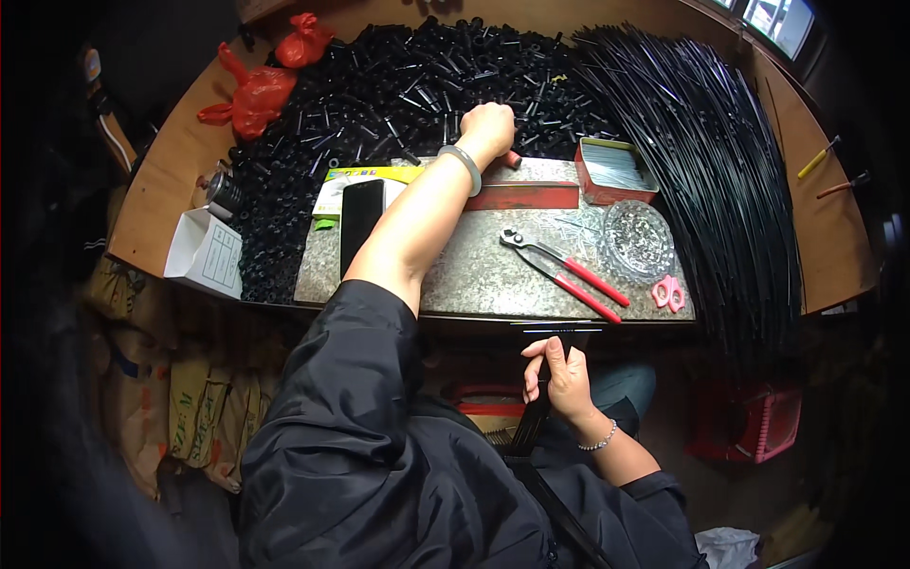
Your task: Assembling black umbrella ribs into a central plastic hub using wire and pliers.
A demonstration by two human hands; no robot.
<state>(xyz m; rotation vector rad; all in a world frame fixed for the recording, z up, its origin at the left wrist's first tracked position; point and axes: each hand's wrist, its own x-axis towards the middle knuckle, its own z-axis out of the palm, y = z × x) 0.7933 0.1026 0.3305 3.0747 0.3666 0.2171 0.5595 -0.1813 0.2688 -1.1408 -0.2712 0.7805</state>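
Note:
My left hand [488, 125] reaches across the table to the near edge of a heap of small black tubular parts [379, 90]. Its fingers are curled, and whatever they grip is hidden beneath the hand. Beside its wrist lies a short reddish cylinder [512, 159], close to a long red bar [524, 195]. Below the table's front edge, my right hand [566, 381] is closed around a bundle of thin black rods [531, 427], which runs down over my lap. Just above that hand, a few thin shiny lines cross at the table edge; I cannot make out what they are.
Red-handled pincers [569, 275], a clear glass dish [637, 242], pink scissors [668, 294] and a tin of thin pins [611, 169] sit on the grey board [455, 270]. Long black rods [711, 161] pile at right. A phone [362, 223] and white box [206, 251] stand left.

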